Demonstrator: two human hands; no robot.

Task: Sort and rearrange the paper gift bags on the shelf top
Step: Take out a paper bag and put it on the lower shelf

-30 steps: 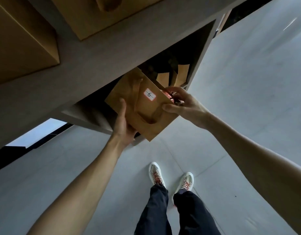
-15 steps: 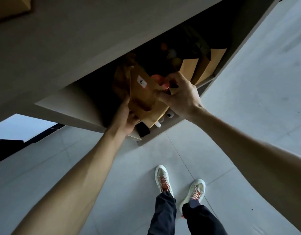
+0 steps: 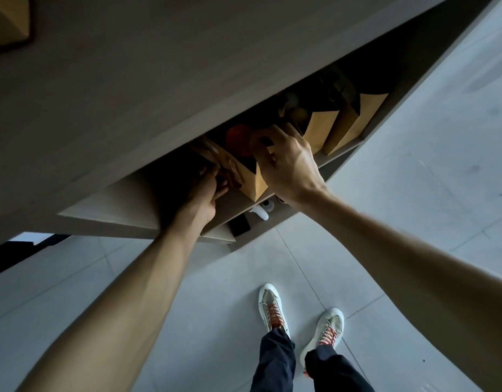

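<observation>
bag (image 3: pixel 251 181) now shelved, both hands gripping

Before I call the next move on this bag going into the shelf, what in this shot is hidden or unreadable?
- Head view: the brown paper gift bag shows no readable label, since it is turned edge-on in shadow.
- Left hand: fingertips lost in the dark compartment, so its grip is unclear.
- Right hand: covers the bag's top edge and part of the red round object.
- Rear of the grey shelf compartment: too dark.
</observation>
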